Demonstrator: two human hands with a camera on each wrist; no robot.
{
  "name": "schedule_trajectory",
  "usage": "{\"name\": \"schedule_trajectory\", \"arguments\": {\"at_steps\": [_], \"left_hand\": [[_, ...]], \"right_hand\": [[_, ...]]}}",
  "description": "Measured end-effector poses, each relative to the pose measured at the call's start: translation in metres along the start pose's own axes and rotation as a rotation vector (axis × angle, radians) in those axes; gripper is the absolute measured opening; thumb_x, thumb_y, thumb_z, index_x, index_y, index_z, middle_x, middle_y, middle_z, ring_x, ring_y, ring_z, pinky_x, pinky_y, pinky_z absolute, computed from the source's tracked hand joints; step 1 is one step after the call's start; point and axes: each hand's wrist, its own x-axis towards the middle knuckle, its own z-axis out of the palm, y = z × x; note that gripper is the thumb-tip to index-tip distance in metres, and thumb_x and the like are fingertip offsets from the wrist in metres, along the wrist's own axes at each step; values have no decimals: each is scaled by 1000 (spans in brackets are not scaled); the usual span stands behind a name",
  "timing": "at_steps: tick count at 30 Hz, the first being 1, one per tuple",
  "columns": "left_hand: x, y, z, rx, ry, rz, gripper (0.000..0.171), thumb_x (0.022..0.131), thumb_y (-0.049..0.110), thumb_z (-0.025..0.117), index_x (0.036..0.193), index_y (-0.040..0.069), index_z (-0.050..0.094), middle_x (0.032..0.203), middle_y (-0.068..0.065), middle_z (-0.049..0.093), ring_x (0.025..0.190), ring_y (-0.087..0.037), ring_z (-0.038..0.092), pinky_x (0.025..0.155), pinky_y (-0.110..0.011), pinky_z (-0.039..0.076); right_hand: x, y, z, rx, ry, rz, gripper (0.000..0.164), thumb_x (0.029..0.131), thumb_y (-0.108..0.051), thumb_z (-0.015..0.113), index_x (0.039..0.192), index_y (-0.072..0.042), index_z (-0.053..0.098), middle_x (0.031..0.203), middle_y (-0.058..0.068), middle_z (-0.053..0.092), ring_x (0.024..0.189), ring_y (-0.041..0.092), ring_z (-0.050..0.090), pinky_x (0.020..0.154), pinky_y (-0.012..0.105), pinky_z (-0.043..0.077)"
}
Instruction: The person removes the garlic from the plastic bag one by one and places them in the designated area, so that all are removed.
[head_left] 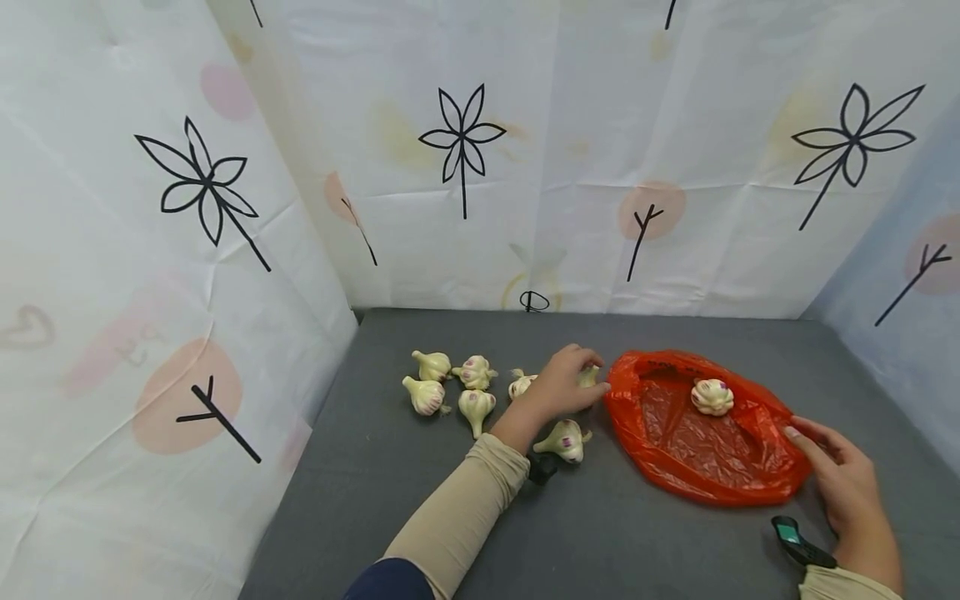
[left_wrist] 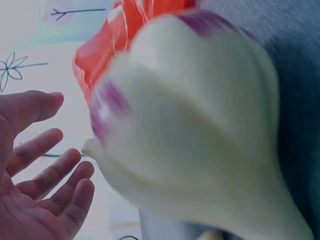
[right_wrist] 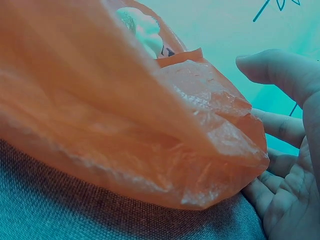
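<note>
My left hand (head_left: 558, 383) reaches over the grey table, thumb and fingers spread around a garlic bulb (head_left: 589, 377) that is partly hidden by it. In the left wrist view the fingers (left_wrist: 75, 200) are loosely bent with nothing between them, and another garlic bulb (left_wrist: 190, 120) looms close to the camera. At the right end of an open red plastic bag (head_left: 637, 446), my right hand (head_left: 851, 479) has its thumb apart and its fingers against the outside of the bag's edge (right_wrist: 250, 165). One garlic bulb (head_left: 712, 397) lies inside the bag.
Several garlic bulbs (head_left: 476, 408) lie grouped at the left, and one garlic bulb (head_left: 566, 442) sits beside my left wrist. Patterned white cloth (head_left: 570, 233) walls the table (head_left: 585, 533) at the back and sides.
</note>
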Motion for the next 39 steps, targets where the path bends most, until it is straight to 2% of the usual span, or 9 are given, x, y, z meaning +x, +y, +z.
{"name": "schedule_trajectory", "arguments": {"at_steps": [4,9,13,16,20,22,24,32,39], "left_hand": [[7,7,4,25,-16,20,36,103,29,70,132,7,70,129,-14,66,113,-23,65,97,-25,53],[17,17,10,62,-20,64,37,103,30,70,132,7,70,128,-12,66,110,-23,67,93,-21,52],[22,32,11,51,-59,64,35,104,30,69,133,10,68,132,-10,65,120,-24,66,97,-22,52],[26,42,13,46,-86,59,34,104,30,70,133,12,68,134,-8,63,125,-23,64,101,-22,51],[33,47,20,43,-111,69,33,104,29,70,132,12,69,130,-5,64,119,-18,63,95,-17,49],[37,49,24,35,-118,80,33,104,28,70,132,11,69,128,-5,64,117,-17,63,93,-16,48],[40,51,28,33,-130,84,34,103,28,71,133,11,69,127,-5,65,119,-19,64,93,-15,48],[55,58,45,29,-188,76,39,105,33,68,139,14,65,136,-5,66,124,-13,63,93,-11,46],[66,67,55,-16,-160,49,42,104,33,69,141,14,64,134,-2,66,117,-6,61,90,-11,46]], "right_hand": [[-1,0,0,7,-3,1,59,102,-58,62,154,-31,54,122,-27,48,99,-11,39,67,5,40],[-1,-1,0,-8,4,10,62,102,-60,62,156,-31,53,127,-25,49,112,-1,45,72,5,41],[-2,0,0,0,6,8,61,102,-60,62,156,-34,52,125,-31,47,123,10,46,97,9,43],[-2,0,1,14,5,5,61,102,-59,62,157,-35,51,126,-33,46,126,10,45,119,24,38],[-3,1,1,14,5,-11,59,102,-58,63,156,-34,53,125,-33,46,120,1,44,104,10,41],[-3,2,0,11,2,-19,58,102,-58,63,154,-35,54,122,-34,45,116,-3,43,83,3,40],[-3,2,-1,18,-6,-18,58,101,-59,64,153,-35,55,118,-35,44,116,-4,43,75,2,39],[-1,1,-3,23,-30,3,61,101,-61,63,155,-36,52,116,-36,44,116,-2,44,72,3,40],[-1,3,-3,33,-29,-22,59,101,-60,64,154,-37,55,114,-37,43,116,-4,43,73,2,40]]}}
